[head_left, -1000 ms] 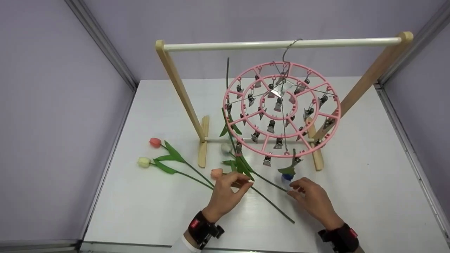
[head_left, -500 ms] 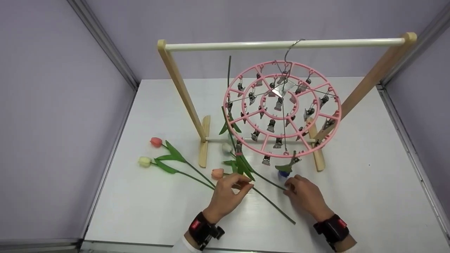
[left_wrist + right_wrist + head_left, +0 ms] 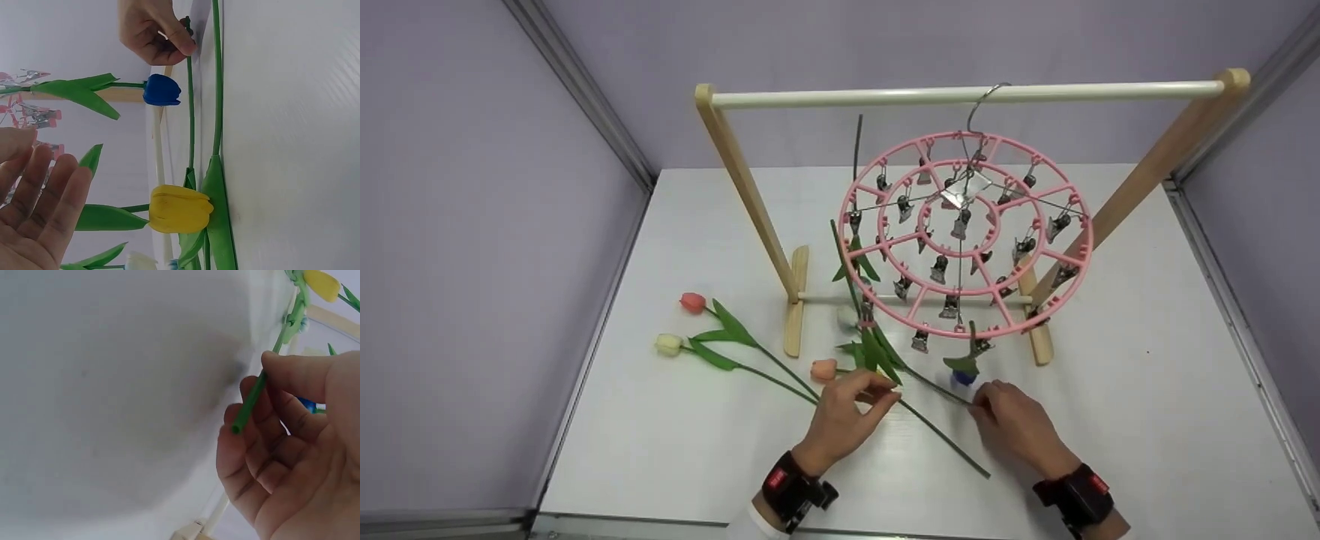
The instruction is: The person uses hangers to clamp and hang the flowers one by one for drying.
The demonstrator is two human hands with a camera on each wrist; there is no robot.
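Right hand (image 3: 1014, 424): at 5 o'clock on the surface (image 3: 1125, 420), thumb and fingers pinching the cut end of a green stem (image 3: 254, 396); grip plain in the right wrist view.
Left hand (image 3: 844, 416): at 6 o'clock, fingers nearly straight and relaxed in the left wrist view, gripping nothing; fingertips beside the leaves of the same flower.
Yellow tulip (image 3: 180, 209): head lying on the surface just beyond the left hand's fingers, hidden behind that hand in the head view.
Held stem, long axis: from the pinch at 5 o'clock toward 9 o'clock, ending in the yellow head; right hand on the tail end, left hand nearer the bloom.
Second long stem (image 3: 945, 442): flat on the surface, running between the two hands toward 5 o'clock, not gripped.
Orange tulip (image 3: 823, 369): just past the left hand, at 11 o'clock from it.
Blue tulip (image 3: 962, 378): hanging head-down from a clip, right above the right hand's fingers.
Cream tulip (image 3: 667, 345) and red tulip (image 3: 691, 303): lying at 9 o'clock, well apart from both hands.
Pink clip hanger (image 3: 964, 234): at 12 o'clock, hooked on the rail of the wooden rack (image 3: 739, 176).
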